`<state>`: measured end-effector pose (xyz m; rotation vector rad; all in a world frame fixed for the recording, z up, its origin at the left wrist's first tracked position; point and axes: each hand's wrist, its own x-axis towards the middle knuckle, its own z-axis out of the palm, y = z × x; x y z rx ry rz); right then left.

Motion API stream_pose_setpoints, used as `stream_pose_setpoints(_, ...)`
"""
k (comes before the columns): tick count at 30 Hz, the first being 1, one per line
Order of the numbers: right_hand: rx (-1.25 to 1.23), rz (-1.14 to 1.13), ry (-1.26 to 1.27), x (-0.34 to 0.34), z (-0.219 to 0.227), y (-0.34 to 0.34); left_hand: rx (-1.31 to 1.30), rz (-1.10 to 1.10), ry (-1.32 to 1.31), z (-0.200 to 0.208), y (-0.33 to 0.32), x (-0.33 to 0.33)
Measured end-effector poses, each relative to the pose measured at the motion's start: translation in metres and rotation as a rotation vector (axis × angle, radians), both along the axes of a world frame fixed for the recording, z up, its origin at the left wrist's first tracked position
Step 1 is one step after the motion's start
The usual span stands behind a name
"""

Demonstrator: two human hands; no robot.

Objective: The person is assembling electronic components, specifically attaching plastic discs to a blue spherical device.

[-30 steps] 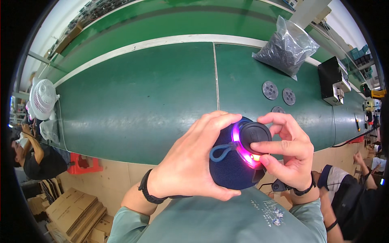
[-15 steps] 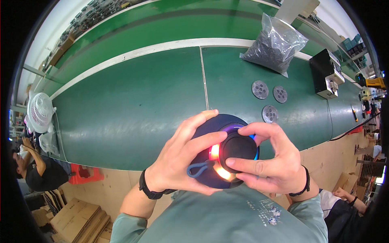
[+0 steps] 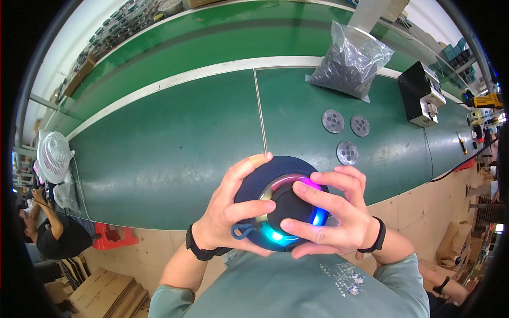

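Observation:
A round navy fabric-covered speaker (image 3: 265, 173) is held up between my hands at the near edge of the bench. Its end faces up, with a black round cap (image 3: 290, 208) ringed by a glowing band in pink, blue and cyan. My left hand (image 3: 225, 217) wraps round the left side, thumb by the light ring. A blue strap loop (image 3: 241, 231) pokes out below that thumb. My right hand (image 3: 339, 214) grips the right side, its thumb and index finger resting on the black cap. The speaker's underside is hidden.
Three grey discs with holes, one a perforated disc (image 3: 347, 153), lie on the green bench (image 3: 175, 143). Behind them stand a clear bag of dark pieces (image 3: 347, 71) and a black-and-silver box (image 3: 419, 95). A white fan (image 3: 54, 156) and a co-worker (image 3: 58, 228) are at left.
The speaker and both hands have shifted slightly left and down in view. My right index finger has come onto the cap. The ring's glow went from red-orange to pink, blue and cyan.

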<state>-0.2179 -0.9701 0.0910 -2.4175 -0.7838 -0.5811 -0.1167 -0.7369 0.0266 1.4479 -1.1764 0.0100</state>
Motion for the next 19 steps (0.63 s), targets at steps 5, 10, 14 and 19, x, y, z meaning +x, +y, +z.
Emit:
stream_pose_setpoints(5, 0.132, 0.061, 0.012, 0.006, -0.003, -0.006, -0.011, -0.031, 0.09, -0.005, 0.001, -0.003)
stream_pose_setpoints(10, 0.303, 0.068, 0.126, 0.011, 0.005, -0.005, -0.057, -0.042, 0.077, -0.007, 0.0, 0.0)
stream_pose_setpoints(14, 0.154, -0.061, 0.233, 0.012, 0.014, -0.009, -0.011, -0.025, 0.028, -0.003, 0.0, 0.001)
stream_pose_setpoints(19, 0.168, -0.21, 0.196, 0.002, 0.006, 0.007, 0.19, 0.182, -0.256, 0.011, 0.003, -0.003)
